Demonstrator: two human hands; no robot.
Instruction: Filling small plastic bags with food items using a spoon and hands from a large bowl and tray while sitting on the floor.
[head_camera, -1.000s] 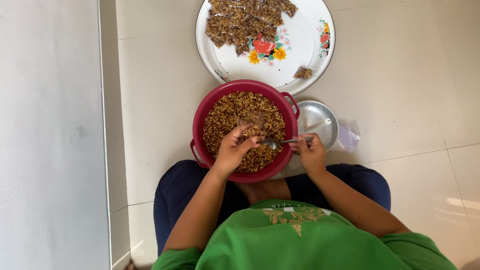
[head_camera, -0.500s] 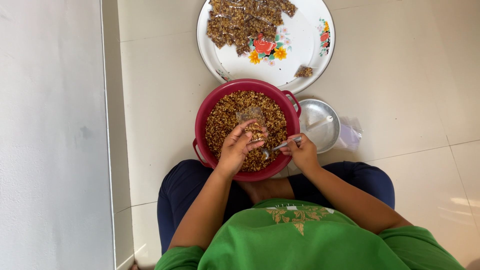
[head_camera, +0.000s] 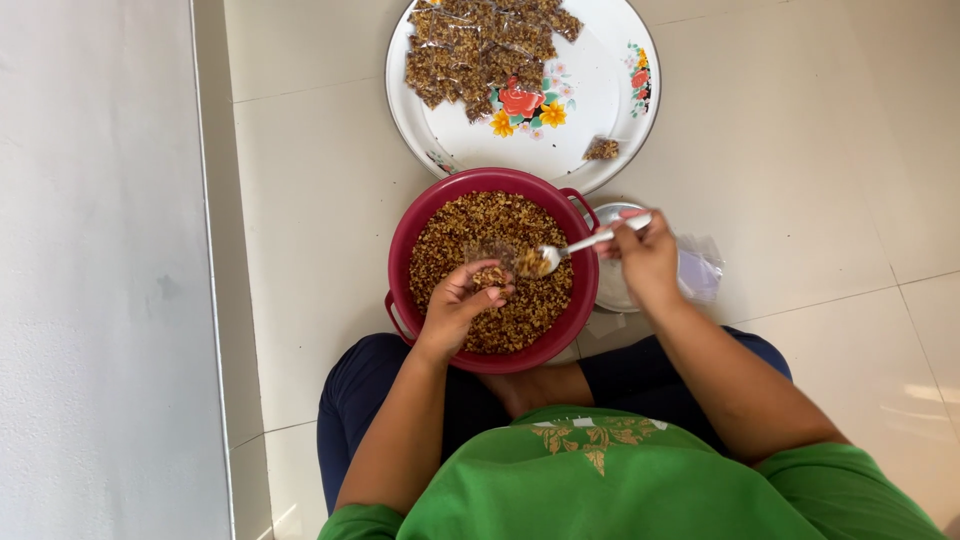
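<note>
i'm looking down over the red bowl (head_camera: 492, 268) on the floor between my knees; it is nearly full of a brown crumbly mix (head_camera: 470, 225), so by my reckoning most of the filling lies ahead; my left hand (head_camera: 455, 310) is curled over the bowl, fingers pinching a small clear bag (head_camera: 491, 262) open at its mouth, a little mix already showing inside; my right hand (head_camera: 645, 255) is closed round the handle of a spoon (head_camera: 580, 245), its loaded tip just at the bag's mouth, so this bag looks to me part filled and not yet closed; beyond the bowl sits a round white tray (head_camera: 600, 90) with a flower print; a heap of packed bags (head_camera: 480, 45) lies on its far left part, overlapping, too many and too close to count; one lone packet (head_camera: 601, 149) lies apart near the tray's near rim; that heap is the done share as i judge it; just right of the bowl, partly under my right hand, is a small metal dish (head_camera: 612, 285); i cannot tell what it holds; beside it lies some clear plastic (head_camera: 698, 270), maybe empty bags
</note>
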